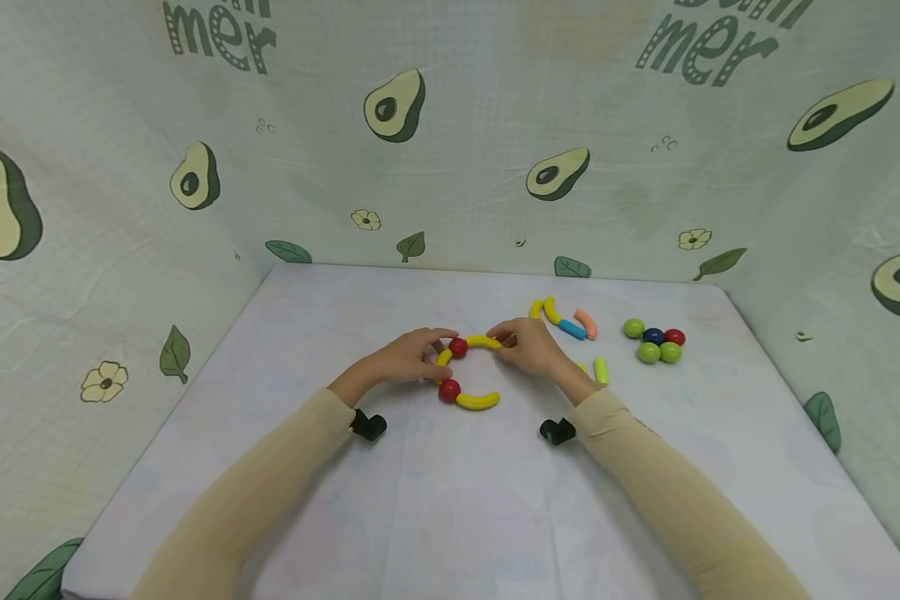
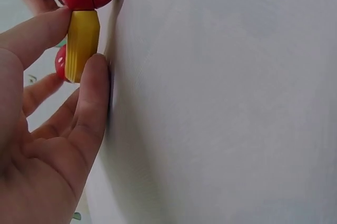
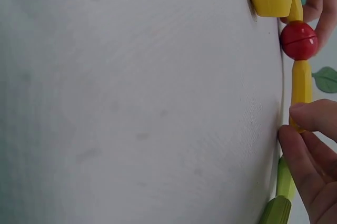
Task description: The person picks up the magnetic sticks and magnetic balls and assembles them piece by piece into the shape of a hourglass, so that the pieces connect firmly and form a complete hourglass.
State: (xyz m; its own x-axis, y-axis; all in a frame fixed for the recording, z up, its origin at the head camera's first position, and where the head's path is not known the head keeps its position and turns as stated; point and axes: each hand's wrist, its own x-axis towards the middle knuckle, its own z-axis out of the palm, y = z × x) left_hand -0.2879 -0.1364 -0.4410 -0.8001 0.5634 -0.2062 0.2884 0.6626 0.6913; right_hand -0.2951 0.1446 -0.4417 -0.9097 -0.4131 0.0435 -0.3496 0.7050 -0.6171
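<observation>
On the white table, two red balls and three curved yellow rods join into a C-shaped chain. My left hand (image 1: 412,357) holds the left yellow rod (image 2: 83,39), which links the near red ball (image 1: 449,391) and the far red ball (image 1: 458,347). Its thumb and fingers touch that rod around the balls. With thumb and fingers, my right hand (image 1: 531,346) pinches the free end of the far yellow rod (image 3: 301,79), whose other end meets the far ball. The near yellow rod (image 1: 478,402) extends right from the near ball, untouched.
Beyond my right hand lie loose yellow rods (image 1: 551,311), a blue rod (image 1: 572,329) and an orange curved rod (image 1: 587,323). Green rods (image 1: 601,372) lie beside my right wrist. Several green, blue and red balls (image 1: 653,336) cluster farther right. A printed cloth hangs behind the table.
</observation>
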